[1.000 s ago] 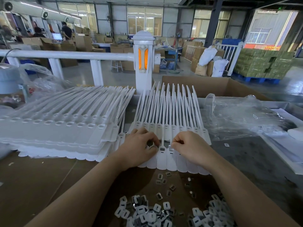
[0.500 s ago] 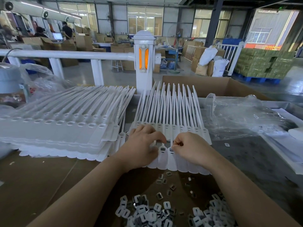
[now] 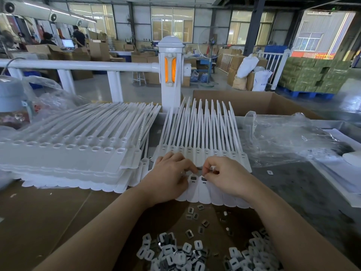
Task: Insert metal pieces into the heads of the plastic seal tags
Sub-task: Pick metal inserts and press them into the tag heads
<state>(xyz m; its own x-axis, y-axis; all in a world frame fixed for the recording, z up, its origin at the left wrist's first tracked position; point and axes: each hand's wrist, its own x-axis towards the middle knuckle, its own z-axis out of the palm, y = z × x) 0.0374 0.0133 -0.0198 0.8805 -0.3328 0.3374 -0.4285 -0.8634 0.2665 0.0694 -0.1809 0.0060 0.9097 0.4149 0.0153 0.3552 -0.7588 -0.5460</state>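
A strip of white plastic seal tags (image 3: pixel 203 133) lies in front of me, tails pointing away. Two tag heads (image 3: pixel 198 178) between my hands show dark metal pieces in their slots. My left hand (image 3: pixel 170 177) rests on the strip's left part with its fingertips curled at the heads. My right hand (image 3: pixel 226 175) rests on the right part, its thumb and forefinger pinched together at a head; whatever they pinch is too small to make out. Loose metal pieces (image 3: pixel 197 222) and white caps (image 3: pixel 175 253) lie on the cardboard near me.
A tall stack of tag strips (image 3: pixel 68 153) lies to the left. Crumpled clear plastic bags (image 3: pixel 289 141) sit to the right. An open cardboard box (image 3: pixel 263 102) and a white railing post (image 3: pixel 170 71) stand behind. Brown cardboard (image 3: pixel 48 222) covers the worktop.
Both hands have shifted along the row of tag heads; my fingertips now meet over the middle heads, and two filled heads show just below them.
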